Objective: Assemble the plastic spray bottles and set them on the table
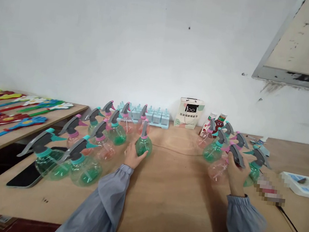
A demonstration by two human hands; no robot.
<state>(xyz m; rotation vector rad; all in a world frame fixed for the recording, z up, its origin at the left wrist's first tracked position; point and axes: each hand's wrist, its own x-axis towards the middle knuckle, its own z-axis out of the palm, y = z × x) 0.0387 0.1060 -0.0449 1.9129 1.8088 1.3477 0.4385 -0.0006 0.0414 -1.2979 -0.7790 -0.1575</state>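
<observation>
My left hand is closed round the clear green body of a spray bottle, which stands upright with a pink collar and grey trigger head. On the right, my right hand grips the grey trigger head of a pink spray bottle; its fingers partly hide the head. Close by that hand are another green spray bottle and a green one on its far side. Several more green and pink bottles, among them a large green spray bottle, stand left of my left hand.
Against the wall are a light-blue popsicle mould, a paper bag and red-labelled bottles. A phone lies at the left. A white power strip and black cable are at right. Colourful flower-ended sticks cover the side table.
</observation>
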